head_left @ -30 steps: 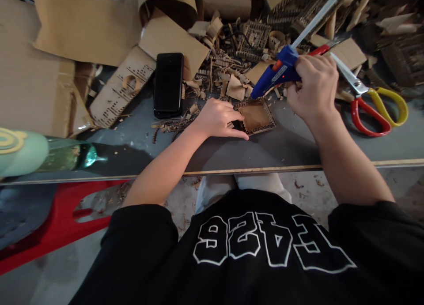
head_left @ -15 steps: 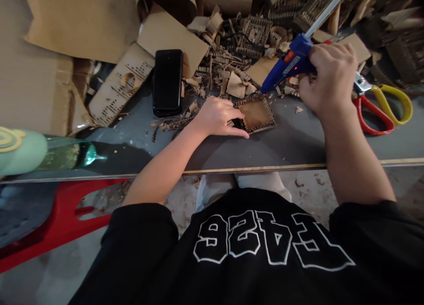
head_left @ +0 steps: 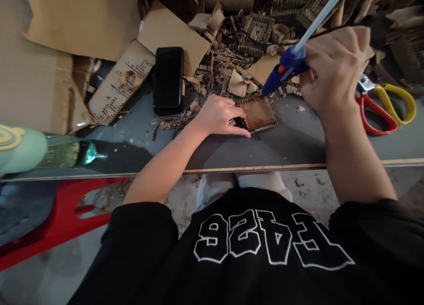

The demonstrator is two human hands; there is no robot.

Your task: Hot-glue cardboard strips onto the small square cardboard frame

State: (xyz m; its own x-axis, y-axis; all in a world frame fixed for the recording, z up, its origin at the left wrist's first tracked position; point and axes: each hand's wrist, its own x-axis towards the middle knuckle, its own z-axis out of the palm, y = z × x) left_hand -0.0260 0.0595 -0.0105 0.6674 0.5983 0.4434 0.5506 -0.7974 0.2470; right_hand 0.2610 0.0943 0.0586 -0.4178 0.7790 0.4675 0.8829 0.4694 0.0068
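My right hand (head_left: 334,69) is wrapped around a blue hot glue gun (head_left: 286,69) with a small red light and a long pale glue stick poking out of its back. The gun's nozzle points down, close to the far right rim of a small square cardboard tray (head_left: 256,113) with corrugated walls. At the tray's left side, my left hand (head_left: 221,115) grips its edge, thumb along the near wall and fingers toward the far one. Part of that left edge is hidden under the fingers.
Scissors (head_left: 380,106) with red and yellow handles lie to the right. A black phone (head_left: 168,80) rests left of centre beside a cut cardboard strip (head_left: 119,86). Cardboard scraps (head_left: 236,82) pile up behind the tray. A green bottle (head_left: 43,152) lies at the left edge.
My right hand has tilted the glue gun more steeply, bringing its back end lower and to the left, with the nozzle near the tray's rim. The left hand and tray stay almost still.
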